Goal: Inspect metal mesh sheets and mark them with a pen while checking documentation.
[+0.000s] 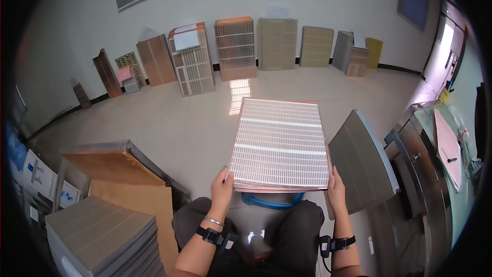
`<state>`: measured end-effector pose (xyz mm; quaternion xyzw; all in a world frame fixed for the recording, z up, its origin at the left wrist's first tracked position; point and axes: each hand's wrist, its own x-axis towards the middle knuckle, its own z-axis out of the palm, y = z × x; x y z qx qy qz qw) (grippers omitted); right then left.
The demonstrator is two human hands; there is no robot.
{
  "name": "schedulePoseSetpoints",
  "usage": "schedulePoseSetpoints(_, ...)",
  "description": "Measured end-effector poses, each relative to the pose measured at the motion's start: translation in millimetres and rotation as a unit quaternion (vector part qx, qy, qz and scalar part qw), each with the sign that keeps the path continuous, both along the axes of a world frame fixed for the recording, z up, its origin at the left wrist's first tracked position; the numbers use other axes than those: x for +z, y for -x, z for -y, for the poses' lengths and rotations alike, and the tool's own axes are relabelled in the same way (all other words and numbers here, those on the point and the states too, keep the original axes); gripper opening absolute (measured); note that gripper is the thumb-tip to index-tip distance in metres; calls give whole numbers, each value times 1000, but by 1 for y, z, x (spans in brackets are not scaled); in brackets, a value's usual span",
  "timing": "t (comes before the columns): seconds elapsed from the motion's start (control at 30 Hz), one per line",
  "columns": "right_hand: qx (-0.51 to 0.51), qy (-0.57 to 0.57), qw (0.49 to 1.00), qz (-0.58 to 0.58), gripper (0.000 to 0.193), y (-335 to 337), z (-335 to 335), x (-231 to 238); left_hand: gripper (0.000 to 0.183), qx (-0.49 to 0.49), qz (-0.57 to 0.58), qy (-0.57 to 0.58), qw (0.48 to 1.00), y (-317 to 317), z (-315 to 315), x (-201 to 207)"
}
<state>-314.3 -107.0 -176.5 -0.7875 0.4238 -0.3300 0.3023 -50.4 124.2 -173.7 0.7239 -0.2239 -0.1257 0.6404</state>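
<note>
A stack of thin copper-edged panels (pixel 279 143) lies in front of me, its top one covered by a white grid pattern with two wider white bands. My left hand (pixel 222 187) is closed on the near left corner of the stack. At the near right corner my right hand (pixel 336 190) grips the same stack, fingers along its side edge. Below the near edge shows the blue rim of a stool (pixel 287 203); whether the stack rests on it is hidden. Black straps with small boxes circle both wrists.
A tall pile of grey-brown panels (pixel 102 231) stands at the lower left, beside a wooden board (pixel 130 195). Close on the right leans a grey panel (pixel 356 159), before a desk with a green top (pixel 435 138). Several panel stacks (pixel 234 46) line the far wall.
</note>
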Motion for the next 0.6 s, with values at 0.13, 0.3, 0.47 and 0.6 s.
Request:
schedulePoseSetpoints(0.13,-9,-71,995,68,41,12,-3,-4,23,10,67,5,998,38,-14,15)
schedulePoseSetpoints(0.3,-19,-69,995,76,37,34,-15,9,18,-44,-197,31,979,71,-55,10)
schedulePoseSetpoints(0.47,-20,114,991,-68,34,30,-38,25,20,-98,-303,53,946,57,-56,23)
schedulePoseSetpoints(0.6,-19,122,987,-104,35,23,-53,25,26,-108,-195,-11,975,48,-51,35)
